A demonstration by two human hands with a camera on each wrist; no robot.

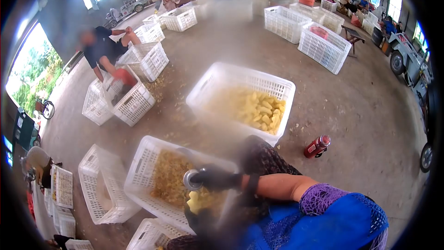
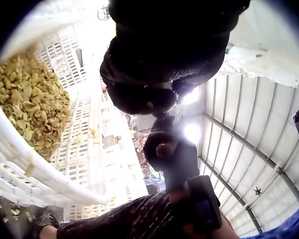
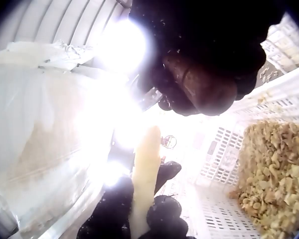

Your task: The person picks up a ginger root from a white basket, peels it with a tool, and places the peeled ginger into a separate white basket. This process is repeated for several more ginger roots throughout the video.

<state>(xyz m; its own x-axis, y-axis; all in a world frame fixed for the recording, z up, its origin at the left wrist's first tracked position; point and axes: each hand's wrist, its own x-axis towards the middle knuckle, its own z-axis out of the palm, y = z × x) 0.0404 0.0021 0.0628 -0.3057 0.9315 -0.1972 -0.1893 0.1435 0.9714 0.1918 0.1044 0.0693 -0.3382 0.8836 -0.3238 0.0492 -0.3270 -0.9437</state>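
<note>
- Grey floor (image 1: 370,125) runs all around the hands.
- Someone in a dark top (image 1: 105,46) sits far ahead of the hands, to the left, by some white crates.
- A big white crate (image 1: 135,169) sits right under the hands. I see lots of little yellow-brown bits (image 1: 169,173) in it.
- Another white crate (image 1: 289,111) is ahead of the hands and a bit right. Fat yellow lumps (image 1: 266,106) lie in it.
- A third white crate (image 1: 88,185) stands left of the hands, just beside the one with the bits.
- A red bottle (image 1: 314,148) stands on the floor, well apart from the hands, to the right.
- The right hand (image 1: 216,179), in a dark glove, has its fingers curled tight on a shiny metal tool.
- The left hand (image 2: 164,55), dark-gloved too, is clamped on a long, pale yellow piece.
- The pale yellow piece (image 3: 147,169) pokes up from the left fingers, near the right hand.
- The shiny metal tool (image 1: 192,179) is at the right fingertips, over the bits.
</note>
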